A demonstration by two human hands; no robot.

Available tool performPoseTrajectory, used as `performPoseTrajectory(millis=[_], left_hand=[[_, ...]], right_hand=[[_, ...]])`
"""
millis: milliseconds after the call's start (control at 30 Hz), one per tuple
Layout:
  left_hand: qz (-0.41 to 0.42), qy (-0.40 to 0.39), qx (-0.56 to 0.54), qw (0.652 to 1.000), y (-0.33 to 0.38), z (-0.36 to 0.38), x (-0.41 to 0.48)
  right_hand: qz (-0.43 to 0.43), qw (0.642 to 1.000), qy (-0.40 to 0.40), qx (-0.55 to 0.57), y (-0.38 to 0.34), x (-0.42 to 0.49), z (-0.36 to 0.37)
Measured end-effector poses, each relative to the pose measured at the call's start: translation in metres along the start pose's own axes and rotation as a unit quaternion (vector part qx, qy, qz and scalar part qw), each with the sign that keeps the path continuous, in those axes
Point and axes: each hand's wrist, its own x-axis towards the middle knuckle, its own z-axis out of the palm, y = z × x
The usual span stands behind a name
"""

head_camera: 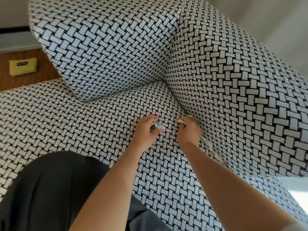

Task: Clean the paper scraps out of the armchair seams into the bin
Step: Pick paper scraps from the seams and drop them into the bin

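- Two hands were at work on the armchair [103, 52]: my right hand [189, 130] sat at the seam [180, 107] where the seat meets the right arm of the chair, and my left hand [146, 129] hovered just beside it, over the open seat.
- Right fingers were pinched shut on a white paper scrap [181, 121] at the mouth of the seam.
- Left fingers were curled closed around a small wad of coloured scraps [156, 125].
- More white scraps [209, 145] poked out of the same seam nearer to me, just beyond the right wrist.
- That seam ran from the far corner toward me along the right side, so I judged the right hand better placed for them.
- Open seat lay to the left, giving room to draw back.
- No bin was in view; only a yellow pouch [23, 66] lay on the floor, far left.
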Motion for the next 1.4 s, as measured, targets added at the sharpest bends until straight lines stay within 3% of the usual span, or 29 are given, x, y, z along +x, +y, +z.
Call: performPoseTrajectory(millis=[333, 667, 933, 1167, 1400], left_hand=[[-0.109, -0.066, -0.04, 0.991, 0.015, -0.034, -0.024], [-0.163, -0.017, -0.016, 0.986, 0.015, -0.112, -0.034], [-0.194, 0.084, 0.014, 0.977, -0.002, -0.202, -0.072], [-0.228, 0.168, 0.016, 0.959, -0.039, -0.282, -0.13], [-0.299, 0.247, 0.001, 0.922, -0.08, -0.338, -0.198]], right_hand=[[-0.041, 0.997, -0.051, 0.036, -0.017, -0.015, -0.019], [-0.055, 0.984, -0.104, 0.137, -0.092, -0.035, -0.011], [-0.077, 0.956, -0.18, 0.218, -0.202, -0.065, 0.002], [-0.129, 0.94, -0.223, 0.223, -0.299, -0.115, 0.027], [-0.153, 0.907, -0.305, 0.246, -0.374, -0.199, 0.066]])
